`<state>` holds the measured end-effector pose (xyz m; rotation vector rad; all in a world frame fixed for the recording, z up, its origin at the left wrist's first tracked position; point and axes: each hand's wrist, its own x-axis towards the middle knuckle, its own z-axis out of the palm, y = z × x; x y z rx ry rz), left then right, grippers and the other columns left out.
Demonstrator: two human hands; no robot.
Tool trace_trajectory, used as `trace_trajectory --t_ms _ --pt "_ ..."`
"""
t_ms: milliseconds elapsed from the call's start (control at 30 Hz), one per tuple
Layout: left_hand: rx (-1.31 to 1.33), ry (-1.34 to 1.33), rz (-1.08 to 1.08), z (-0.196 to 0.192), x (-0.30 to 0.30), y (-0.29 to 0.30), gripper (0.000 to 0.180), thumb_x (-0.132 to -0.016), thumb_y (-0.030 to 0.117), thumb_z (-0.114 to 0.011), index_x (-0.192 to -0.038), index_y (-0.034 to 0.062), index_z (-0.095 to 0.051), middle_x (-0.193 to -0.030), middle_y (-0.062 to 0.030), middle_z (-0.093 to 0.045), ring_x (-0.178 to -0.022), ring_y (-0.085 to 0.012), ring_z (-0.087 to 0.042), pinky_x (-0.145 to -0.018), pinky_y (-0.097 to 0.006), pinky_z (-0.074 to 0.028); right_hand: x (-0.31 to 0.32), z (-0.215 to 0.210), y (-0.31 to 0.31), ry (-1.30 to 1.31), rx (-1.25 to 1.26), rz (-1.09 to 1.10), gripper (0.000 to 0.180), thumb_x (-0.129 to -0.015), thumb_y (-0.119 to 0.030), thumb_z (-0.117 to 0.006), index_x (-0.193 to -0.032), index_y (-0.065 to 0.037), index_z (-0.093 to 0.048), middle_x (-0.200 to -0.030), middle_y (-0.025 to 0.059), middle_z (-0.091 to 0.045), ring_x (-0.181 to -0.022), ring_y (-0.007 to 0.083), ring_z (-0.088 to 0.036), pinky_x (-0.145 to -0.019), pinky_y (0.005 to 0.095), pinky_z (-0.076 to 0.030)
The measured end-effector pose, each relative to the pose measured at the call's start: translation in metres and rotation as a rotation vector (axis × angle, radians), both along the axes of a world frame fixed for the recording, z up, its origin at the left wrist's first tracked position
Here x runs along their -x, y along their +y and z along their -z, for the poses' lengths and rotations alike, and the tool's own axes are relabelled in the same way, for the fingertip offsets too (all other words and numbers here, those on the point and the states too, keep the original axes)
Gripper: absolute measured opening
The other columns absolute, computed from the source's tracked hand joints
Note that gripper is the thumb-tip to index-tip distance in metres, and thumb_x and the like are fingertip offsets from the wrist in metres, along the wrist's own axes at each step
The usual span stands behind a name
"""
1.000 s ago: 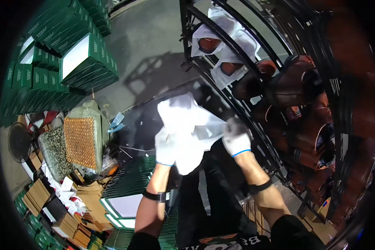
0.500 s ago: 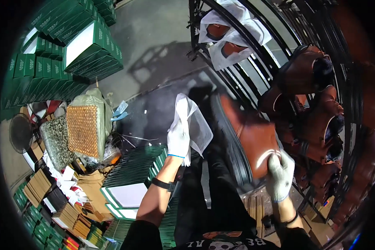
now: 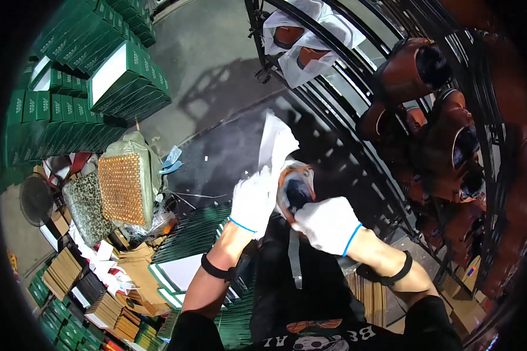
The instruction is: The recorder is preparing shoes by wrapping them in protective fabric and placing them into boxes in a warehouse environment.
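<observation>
In front of my body a brown leather boot (image 3: pixel 297 190) points its dark, fur-like lined opening up toward me. My right hand (image 3: pixel 329 225), in a white knit glove, is closed on the boot's near rim. White tissue paper (image 3: pixel 275 140) rises above my gloved left hand (image 3: pixel 252 199), which grips it against the boot's left side. Most of the boot's lower part is hidden by the hands and paper.
A black metal rack (image 3: pixel 339 117) at the right carries several brown boots (image 3: pixel 413 70) and two paper-wrapped ones. Green boxes (image 3: pixel 129 82) are stacked at the far left, more (image 3: pixel 187 245) by my left arm. A beaded seat pad (image 3: pixel 122 190) lies at left.
My right hand has brought the boot left and turned it, so its opening now faces me. The boot now meets the tissue paper in my left hand, which has shifted slightly right.
</observation>
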<state>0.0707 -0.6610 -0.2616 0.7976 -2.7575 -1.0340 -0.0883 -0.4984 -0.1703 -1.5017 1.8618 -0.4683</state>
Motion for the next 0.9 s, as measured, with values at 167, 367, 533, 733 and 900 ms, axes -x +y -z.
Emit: trace_trajectory --t_ms 167,367,533,733,900 --pt "-0.064 -0.058 0.023 -0.008 -0.017 0.007 0.025 -0.105 0.013 -0.059 -0.122 -0.0017 -0.069 -0.096 -0.0212 -0.074 -0.085 -0.0374 -0.077 -0.076 -0.048 -0.062 -0.011 0.013 0.010 -0.171 -0.029 0.493 0.020 -0.097 -0.024 -0.072 -0.082 -0.010 -0.071 -0.078 0.0151 -0.070 -0.077 0.0386 -0.074 -0.069 0.0492 -0.058" --pt "-0.133 -0.096 -0.006 -0.027 -0.022 0.027 0.020 -0.107 0.015 -0.057 -0.117 0.0013 -0.069 -0.091 -0.0198 -0.071 -0.081 -0.0389 -0.073 -0.069 -0.044 -0.058 -0.026 0.060 0.021 -0.700 0.062 1.055 0.019 -0.103 -0.018 -0.067 -0.090 -0.007 -0.076 -0.077 0.0148 -0.069 -0.063 0.0307 -0.065 -0.060 0.0386 -0.050" --pt "-0.406 0.075 -0.185 -0.026 -0.035 0.041 0.027 -0.110 0.025 -0.061 -0.113 0.0000 -0.071 -0.093 -0.0191 -0.075 -0.082 -0.0316 -0.076 -0.074 -0.040 -0.057 -0.039 0.063 0.008 -0.077 0.244 1.070 0.016 -0.103 -0.007 -0.065 -0.090 -0.001 -0.072 -0.076 0.0192 -0.062 -0.066 0.0340 -0.064 -0.063 0.0393 -0.050" --pt "-0.665 0.344 -0.423 0.039 0.003 0.044 0.031 -0.112 0.025 -0.062 -0.113 -0.0049 -0.072 -0.093 -0.0142 -0.075 -0.087 -0.0226 -0.072 -0.078 -0.037 -0.055 0.098 0.124 -0.048 0.343 0.270 1.156 0.035 -0.109 -0.030 -0.065 -0.104 0.003 -0.075 -0.080 0.0290 -0.069 -0.078 0.0438 -0.073 -0.072 0.0478 -0.055" --pt "-0.779 0.279 -0.628 0.052 0.014 0.034 0.021 -0.110 0.014 -0.062 -0.112 -0.0041 -0.073 -0.094 -0.0101 -0.077 -0.085 -0.0215 -0.075 -0.079 -0.036 -0.058 0.017 0.085 -0.049 -0.036 0.008 0.584 0.026 -0.102 -0.023 -0.068 -0.108 0.000 -0.075 -0.108 0.0283 -0.074 -0.106 0.0474 -0.071 -0.094 0.0495 -0.057"
